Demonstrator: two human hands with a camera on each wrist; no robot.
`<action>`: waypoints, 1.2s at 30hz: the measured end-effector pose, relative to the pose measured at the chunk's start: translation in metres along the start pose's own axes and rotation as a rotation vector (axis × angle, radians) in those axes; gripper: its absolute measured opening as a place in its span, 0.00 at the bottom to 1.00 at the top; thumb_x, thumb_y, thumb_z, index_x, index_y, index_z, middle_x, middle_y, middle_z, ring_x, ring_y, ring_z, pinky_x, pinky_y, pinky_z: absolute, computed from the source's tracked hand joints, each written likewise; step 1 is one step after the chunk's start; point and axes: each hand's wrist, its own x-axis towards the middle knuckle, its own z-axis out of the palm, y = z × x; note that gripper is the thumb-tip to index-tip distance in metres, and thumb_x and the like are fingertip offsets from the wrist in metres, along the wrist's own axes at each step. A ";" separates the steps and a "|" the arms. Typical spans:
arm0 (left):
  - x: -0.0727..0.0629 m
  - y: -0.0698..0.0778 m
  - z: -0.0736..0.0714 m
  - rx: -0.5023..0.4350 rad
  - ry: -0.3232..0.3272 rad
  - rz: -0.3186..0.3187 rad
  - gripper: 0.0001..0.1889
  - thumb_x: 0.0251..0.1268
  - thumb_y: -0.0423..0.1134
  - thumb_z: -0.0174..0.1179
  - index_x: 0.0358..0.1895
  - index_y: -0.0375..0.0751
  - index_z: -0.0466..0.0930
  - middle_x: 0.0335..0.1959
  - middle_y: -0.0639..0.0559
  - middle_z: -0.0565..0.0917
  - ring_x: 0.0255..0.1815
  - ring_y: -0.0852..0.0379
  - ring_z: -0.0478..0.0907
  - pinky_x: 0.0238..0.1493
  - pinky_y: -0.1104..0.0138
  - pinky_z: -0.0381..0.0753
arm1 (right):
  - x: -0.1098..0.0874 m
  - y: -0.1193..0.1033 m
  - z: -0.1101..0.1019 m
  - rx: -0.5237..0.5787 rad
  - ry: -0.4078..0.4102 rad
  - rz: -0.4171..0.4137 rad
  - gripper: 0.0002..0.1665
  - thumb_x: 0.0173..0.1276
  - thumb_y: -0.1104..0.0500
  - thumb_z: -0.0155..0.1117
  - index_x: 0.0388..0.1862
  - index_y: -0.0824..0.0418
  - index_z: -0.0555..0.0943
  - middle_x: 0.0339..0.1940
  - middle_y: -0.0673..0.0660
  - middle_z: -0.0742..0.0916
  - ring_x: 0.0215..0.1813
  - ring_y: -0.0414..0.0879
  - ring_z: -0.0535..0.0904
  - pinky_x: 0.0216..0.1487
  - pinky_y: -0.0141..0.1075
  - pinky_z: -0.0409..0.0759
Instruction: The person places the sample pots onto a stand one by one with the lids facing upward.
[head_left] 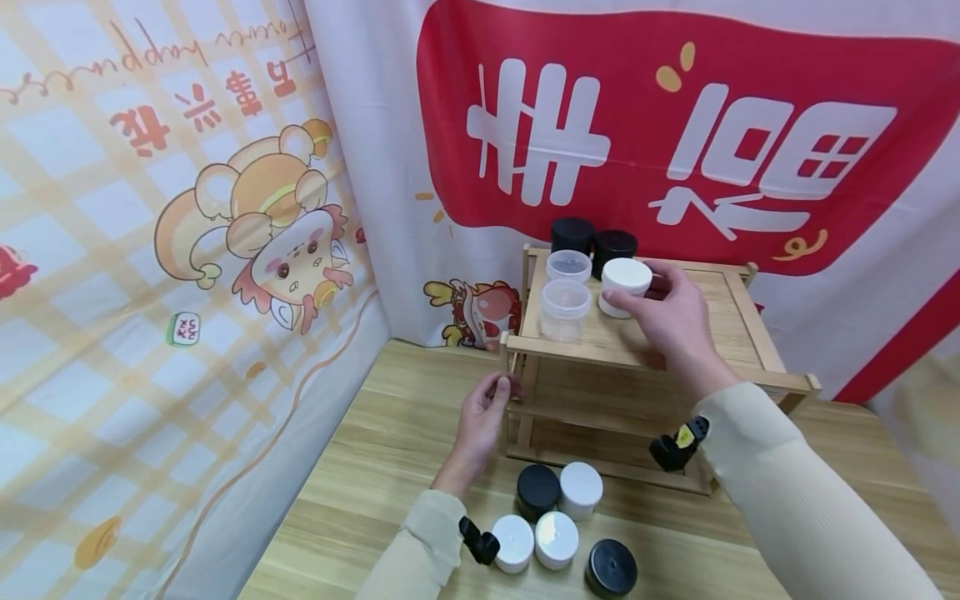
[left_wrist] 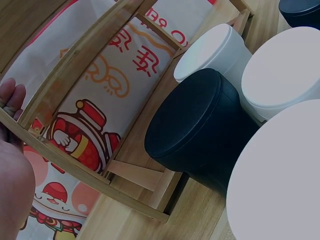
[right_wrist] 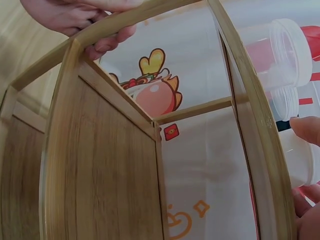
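My right hand (head_left: 675, 321) pinches a white lidded jar (head_left: 627, 279) between thumb and fingers, at the top shelf of a wooden rack (head_left: 731, 312). To its left stand two clear, lidless plastic jars (head_left: 566, 312), one behind the other. Two black jars (head_left: 572, 233) are behind these, near the back edge. With my left hand (head_left: 480, 417) I grip the rack's front left post; the right wrist view shows fingers (right_wrist: 107, 45) curled around the wood.
On the wooden table (head_left: 360, 467) in front of the rack sit three white jars (head_left: 557, 540) and a black jar (head_left: 537, 490) close together. Another black jar (head_left: 611, 568) lies nearer me. A printed curtain (head_left: 390, 150) hangs behind the rack and along the left side.
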 end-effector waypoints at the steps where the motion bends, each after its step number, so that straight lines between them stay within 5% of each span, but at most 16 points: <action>1: 0.000 0.000 0.000 0.000 0.000 -0.001 0.28 0.87 0.56 0.50 0.67 0.33 0.78 0.58 0.37 0.85 0.58 0.57 0.84 0.71 0.59 0.79 | 0.001 0.000 0.000 0.007 0.000 0.007 0.53 0.69 0.41 0.79 0.86 0.46 0.63 0.82 0.59 0.73 0.79 0.57 0.70 0.81 0.53 0.73; 11: 0.001 -0.001 -0.002 -0.001 0.017 -0.003 0.30 0.86 0.57 0.50 0.67 0.32 0.77 0.58 0.36 0.86 0.59 0.58 0.84 0.75 0.54 0.77 | 0.005 -0.002 0.006 0.007 -0.005 0.059 0.55 0.68 0.44 0.79 0.86 0.51 0.60 0.82 0.59 0.73 0.80 0.57 0.70 0.82 0.50 0.72; 36: -0.001 0.000 0.001 -0.003 0.023 -0.022 0.30 0.86 0.58 0.51 0.69 0.33 0.77 0.60 0.36 0.86 0.62 0.54 0.84 0.77 0.53 0.76 | 0.005 0.003 0.004 0.012 -0.008 0.032 0.52 0.68 0.40 0.79 0.85 0.51 0.66 0.80 0.59 0.76 0.77 0.56 0.72 0.81 0.50 0.75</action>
